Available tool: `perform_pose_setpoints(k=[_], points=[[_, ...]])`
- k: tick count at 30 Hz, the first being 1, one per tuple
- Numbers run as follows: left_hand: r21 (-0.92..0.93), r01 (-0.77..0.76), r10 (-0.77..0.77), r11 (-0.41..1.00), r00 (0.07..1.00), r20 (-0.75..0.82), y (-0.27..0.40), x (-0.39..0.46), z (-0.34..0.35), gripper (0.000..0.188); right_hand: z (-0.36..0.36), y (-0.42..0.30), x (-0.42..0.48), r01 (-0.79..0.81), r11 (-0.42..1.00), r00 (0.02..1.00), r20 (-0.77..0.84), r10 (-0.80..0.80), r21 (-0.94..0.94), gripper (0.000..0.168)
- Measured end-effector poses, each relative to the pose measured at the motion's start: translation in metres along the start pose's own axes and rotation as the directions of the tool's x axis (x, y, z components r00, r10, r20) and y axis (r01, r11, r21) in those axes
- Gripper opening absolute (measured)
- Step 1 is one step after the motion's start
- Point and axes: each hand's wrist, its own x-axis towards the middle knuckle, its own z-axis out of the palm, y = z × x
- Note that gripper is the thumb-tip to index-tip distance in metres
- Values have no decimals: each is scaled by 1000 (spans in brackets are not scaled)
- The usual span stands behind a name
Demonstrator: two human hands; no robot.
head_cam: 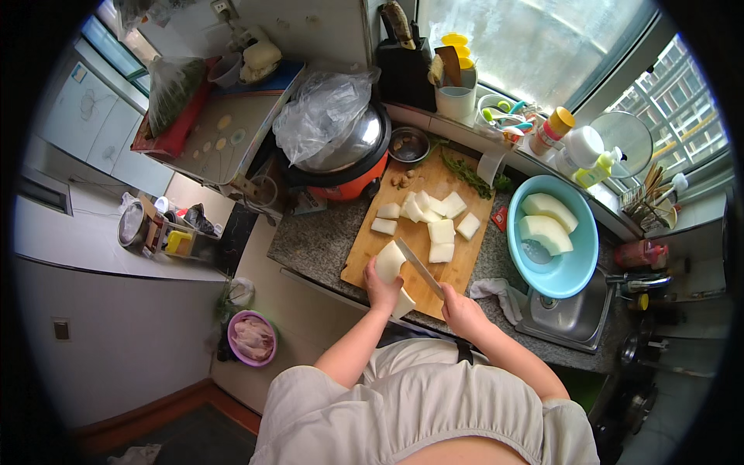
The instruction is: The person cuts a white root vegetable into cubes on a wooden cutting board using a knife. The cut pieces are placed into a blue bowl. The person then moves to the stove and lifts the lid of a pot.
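Note:
My left hand (383, 292) grips a thick white slab of peeled winter melon (388, 263) near the front of a wooden cutting board (372, 244). In my right hand (465, 314) is the handle of a kitchen knife (421, 268), its blade slanting up and left to the slab's right edge. Whether the blade has cut into it I cannot tell. Another melon piece (403, 303) lies under and beside my left hand at the board's front edge. Several cut melon chunks (442, 231) are spread over the board's middle, with garlic-like bits (403, 179) and green herbs (465, 174) behind.
Two large melon wedges (545, 233) sit in a light-blue basin (588, 256) partly over the steel sink (567, 325). A white cloth (501, 296) lies beside it. Behind the board stand a small metal bowl (409, 145), an orange cooker (349, 185) and a knife block (404, 75).

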Motion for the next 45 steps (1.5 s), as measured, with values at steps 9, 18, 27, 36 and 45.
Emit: perform_pose_setpoints(k=[9,18,27,36,45], points=[[13,-261,260,965,965,32,-5,2,-12,77,6,-19,16,72,993,995,79,-64,-97,67],[45,-442,433,896,892,132,-8,17,-20,59,21,-25,16,93,972,995,36,-88,-218,85],[36,-452,442,891,885,147,-10,17,-21,60,21,-34,10,83,983,997,16,-81,-163,87],[29,-450,442,892,885,148,-11,18,-20,67,13,-43,10,86,972,996,47,-77,-221,85],[-1,-423,420,906,899,122,-17,18,-15,64,22,-44,13,76,959,997,10,-76,-273,90]])
